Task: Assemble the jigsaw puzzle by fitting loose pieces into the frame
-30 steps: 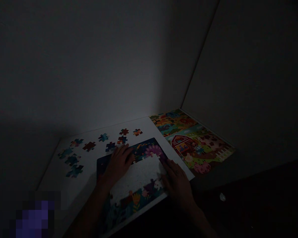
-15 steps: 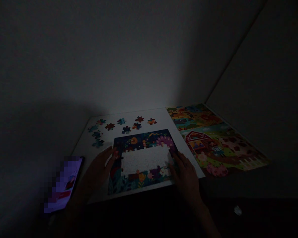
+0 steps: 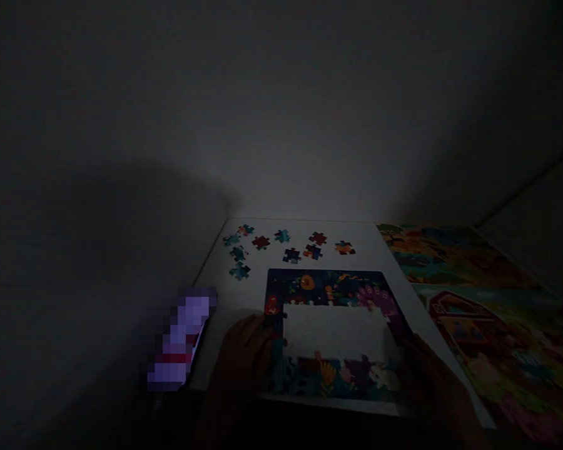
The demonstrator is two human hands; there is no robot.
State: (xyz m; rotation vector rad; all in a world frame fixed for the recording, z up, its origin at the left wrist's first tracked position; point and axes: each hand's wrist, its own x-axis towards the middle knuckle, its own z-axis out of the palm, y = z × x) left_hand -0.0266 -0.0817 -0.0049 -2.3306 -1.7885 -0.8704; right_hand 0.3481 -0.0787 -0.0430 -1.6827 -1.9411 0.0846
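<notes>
A partly assembled jigsaw puzzle (image 3: 331, 287) with a dark colourful border and an empty white middle lies on a white table (image 3: 244, 294). My left hand (image 3: 244, 362) rests at the puzzle's left edge, fingers against the border near a red patch. At the puzzle's lower right corner lies my right hand (image 3: 434, 384), very dark. Several loose puzzle pieces (image 3: 286, 244) are scattered on the table behind the puzzle. The scene is dim, and neither hand's fingers show well.
A finished farm-scene puzzle (image 3: 473, 306) with a red barn lies to the right. A lit phone screen (image 3: 182, 334) lies at the table's left edge. Plain walls close in behind and to the right.
The view has swung left and down, so everything has shifted right in the frame. My left hand slid from the top of the puzzle to its left edge. The right hand stays at the right corner.
</notes>
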